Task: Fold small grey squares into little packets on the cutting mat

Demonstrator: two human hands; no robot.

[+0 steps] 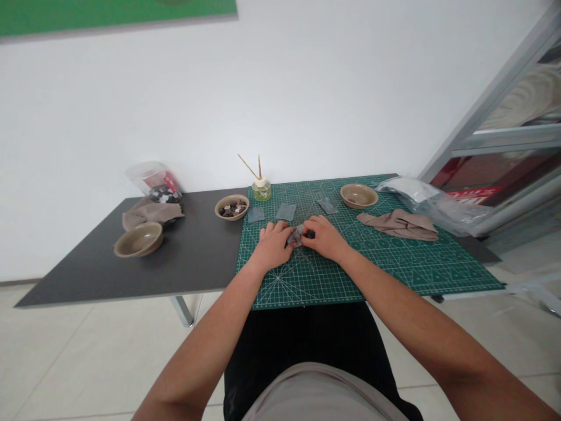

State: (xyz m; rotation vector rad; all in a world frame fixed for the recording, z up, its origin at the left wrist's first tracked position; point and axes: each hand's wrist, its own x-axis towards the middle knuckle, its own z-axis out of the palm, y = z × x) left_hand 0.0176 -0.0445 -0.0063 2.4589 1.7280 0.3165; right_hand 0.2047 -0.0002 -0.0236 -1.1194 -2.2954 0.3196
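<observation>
In the middle of the green cutting mat [307,278], my left hand [275,242] and my right hand [323,235] are closed on a small sheer grey pouch [298,235]. Left fingers pinch one side of it, right fingers the other. A dark lump [311,234] shows at my right fingertips; its kind is too small to make out. Just beyond my hands lie similar flat grey pouches: one left [256,214], one in the middle [286,211] and one right [327,204]. A tan bowl [217,211] at the mat's left edge holds dark and pale pieces.
At the mat's back stands a reed diffuser [262,190]. On the right are another tan bowl [359,204], a brown cloth [401,225] and clear plastic wrapping [438,202]. To the left, a third bowl [138,248] stands near a cloth [153,214] and a clear container [151,175].
</observation>
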